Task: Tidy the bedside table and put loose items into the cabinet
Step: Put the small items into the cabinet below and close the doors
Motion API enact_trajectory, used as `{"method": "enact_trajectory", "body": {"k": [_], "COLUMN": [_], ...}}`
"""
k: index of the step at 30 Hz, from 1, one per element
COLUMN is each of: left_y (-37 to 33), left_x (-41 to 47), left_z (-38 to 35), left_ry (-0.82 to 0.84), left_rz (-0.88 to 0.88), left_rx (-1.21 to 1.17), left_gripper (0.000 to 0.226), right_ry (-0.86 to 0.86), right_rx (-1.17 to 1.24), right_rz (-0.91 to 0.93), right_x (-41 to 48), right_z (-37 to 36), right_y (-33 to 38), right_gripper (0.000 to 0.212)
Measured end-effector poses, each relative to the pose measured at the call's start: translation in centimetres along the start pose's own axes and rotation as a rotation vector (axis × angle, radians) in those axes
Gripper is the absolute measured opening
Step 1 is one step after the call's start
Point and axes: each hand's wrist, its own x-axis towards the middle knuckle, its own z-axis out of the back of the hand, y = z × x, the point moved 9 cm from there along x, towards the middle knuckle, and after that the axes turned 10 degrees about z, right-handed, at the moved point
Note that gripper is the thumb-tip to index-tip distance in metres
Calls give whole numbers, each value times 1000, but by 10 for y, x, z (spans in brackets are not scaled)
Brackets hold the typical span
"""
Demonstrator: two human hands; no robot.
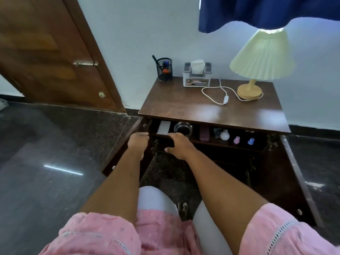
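Both hands are at the left end of the open cabinet [230, 159]. The left hand [138, 142] is clenched tight against the cabinet's side frame by the hinges of the left door [119, 153]. Whether it grips the frame or only braces there, I cannot tell. The right hand [179, 144] lies palm down with the thumb spread and the fingers bent over the front lip of the shelf [220, 143]. Its fingertips are hidden, so I cannot say if it is pinching anything.

Just behind those fingers sit a flat grey box [162, 128] and a glass ashtray [183, 128]. Further right along the same shelf stand a maroon case [204, 133], a white bulb-shaped bottle [224, 134], and two small caps or bottles, one pink [236, 140] and one blue [250, 141]. The loose items look already stowed, set in a row near the front edge, probably so each stays within reach.

On the bedside table [184, 105] only the standing pieces are left – a mesh pen holder [165, 69], a tissue box [197, 75] and a lamp [261, 61], all pushed back toward the wall. The lamp's cord [220, 94] loops loosely across the top (the one untidy thing up there).

The job looks close to done. What seems left is nudging the grey box square – it overhangs the lip slightly – and swinging both doors shut.
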Motion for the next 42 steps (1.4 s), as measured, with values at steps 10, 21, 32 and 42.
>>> {"method": "enact_trajectory", "body": {"k": [10, 21, 32, 42], "left_y": [87, 44, -62, -190], "left_x": [28, 24, 29, 104], "left_z": [71, 22, -54, -101], "left_ry": [-434, -374, -132, 26], "left_rz": [206, 78, -131, -403], "left_rx": [538, 489, 411, 286], "left_gripper": [58, 61, 53, 51], "right_ry": [66, 29, -245, -633], "right_rx": [16, 13, 53, 98], "right_rz": [-37, -86, -61, -119], "right_x": [13, 5, 24, 109], "right_z": [-21, -8, 35, 194], "right_y": [-16, -44, -68, -130], "right_gripper": [67, 65, 60, 49]}}
